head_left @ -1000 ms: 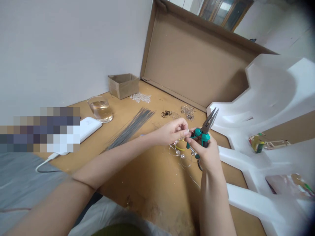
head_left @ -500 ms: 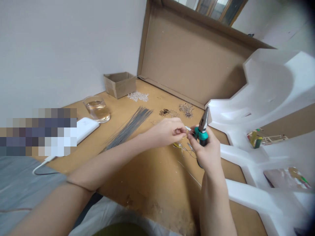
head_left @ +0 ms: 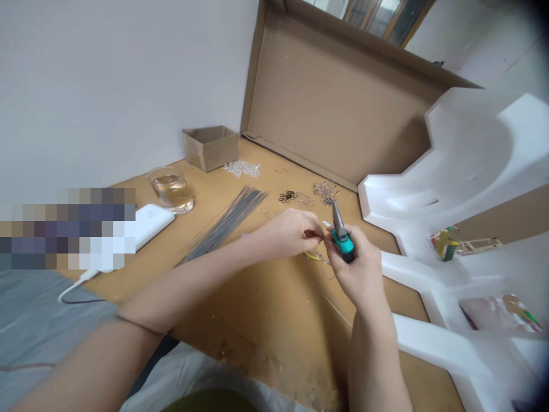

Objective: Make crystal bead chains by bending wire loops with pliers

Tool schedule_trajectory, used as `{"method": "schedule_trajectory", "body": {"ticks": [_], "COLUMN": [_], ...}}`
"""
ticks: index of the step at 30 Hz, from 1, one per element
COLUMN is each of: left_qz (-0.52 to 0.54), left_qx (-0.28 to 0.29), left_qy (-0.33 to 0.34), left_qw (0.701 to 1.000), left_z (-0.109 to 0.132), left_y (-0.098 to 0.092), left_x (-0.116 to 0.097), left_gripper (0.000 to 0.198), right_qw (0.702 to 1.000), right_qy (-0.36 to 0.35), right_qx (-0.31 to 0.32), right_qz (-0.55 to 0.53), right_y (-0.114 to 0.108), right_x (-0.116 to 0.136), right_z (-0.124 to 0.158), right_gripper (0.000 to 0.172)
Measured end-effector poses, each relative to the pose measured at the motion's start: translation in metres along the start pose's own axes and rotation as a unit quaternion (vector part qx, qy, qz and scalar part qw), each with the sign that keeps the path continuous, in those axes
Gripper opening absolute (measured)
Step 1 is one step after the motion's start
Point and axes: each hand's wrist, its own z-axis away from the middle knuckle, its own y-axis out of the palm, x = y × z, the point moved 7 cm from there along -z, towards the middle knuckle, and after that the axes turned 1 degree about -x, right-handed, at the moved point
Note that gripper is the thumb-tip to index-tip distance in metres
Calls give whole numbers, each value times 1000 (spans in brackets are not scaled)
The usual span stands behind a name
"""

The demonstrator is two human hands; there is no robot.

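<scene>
My left hand (head_left: 295, 233) is closed, its thumb and forefinger pinched on something too small to make out. Close beside it on the right, my right hand (head_left: 358, 260) is wrapped round pliers (head_left: 342, 237) with teal and black handles, their jaws pointing up and away. The fingertips of both hands nearly meet. Below them lie a yellow-handled tool (head_left: 313, 256) and a thin wire (head_left: 332, 303). A bundle of grey wires (head_left: 227, 220) rests left of my left hand. Beyond my hands are black rings (head_left: 287, 197) and a pile of small metal pieces (head_left: 326, 190).
At the back left stand a small cardboard box (head_left: 211, 147), clear beads (head_left: 242, 168) and a glass of liquid (head_left: 171, 191). A white power bank (head_left: 153, 223) lies at the left. White foam (head_left: 416, 280) borders the right, and a large cardboard panel (head_left: 343, 97) the back.
The pliers in my right hand have tilted to the left and lower, with their jaws farther left. My right fingertips have come closer to my left ones.
</scene>
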Motion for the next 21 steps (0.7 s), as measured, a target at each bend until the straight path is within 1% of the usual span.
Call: {"method": "schedule_trajectory", "body": {"ticks": [2,4,8,12,16,18,21], "left_qz": [-1,1,3,21,69,78,108], "left_qx": [20,20,-9,-43,-39,-45,-55], "left_qy": [-4,-4,-8,-21,-51,-72,-119], "left_qw": [1000,1000,1000,999,996,993,985], "left_z": [0,0,1,1,-1,-1,0], "left_y": [2,3,6,6,5,2,0], "left_x": [0,0,4,11,16,18,23], "left_gripper": [20,20,21,13,5,5,3], "right_qw": [1000,1000,1000,998,989,977,952], "right_qy": [-2,0,11,40,99,141,198], "right_qx": [4,6,10,16,24,25,6], "right_qz": [0,-6,-25,-49,-105,-159,-234], "right_y": [0,-1,0,0,0,-2,-6], "right_x": [1,1,-1,-5,-14,-21,-36], "right_z": [0,-1,-1,-2,-4,-4,-4], "right_gripper": [27,25,21,20,20,24,28]}}
